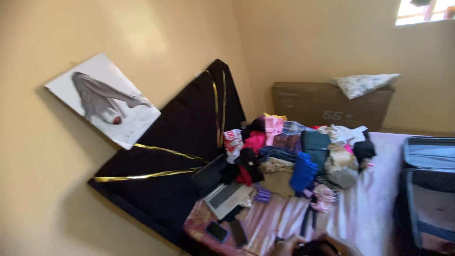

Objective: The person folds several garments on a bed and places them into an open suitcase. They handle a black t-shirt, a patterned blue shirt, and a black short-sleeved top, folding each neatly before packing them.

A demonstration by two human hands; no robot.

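1. Hand point(303, 245) at bottom edge, mostly cut off; side and grip cannot be told. It sits low over the pink bedsheet point(369, 208).
2. Nearest: two phones point(227, 232) by the bed corner; a knock could slide them off.
3. Open laptop point(222, 189) beside the clothes pile point(303, 151); dragged garments may snag it.
4. Open suitcase point(426, 189) crowds the right; bare sheet between is the only room.

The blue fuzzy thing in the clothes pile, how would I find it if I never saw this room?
Start at the bed with the pale pink sheet, then look at the heap of clothes near the dark headboard. At the heap's front edge, right of the open laptop, lies the blue fuzzy garment. It is the only bright royal blue piece, and it looks shaggy.
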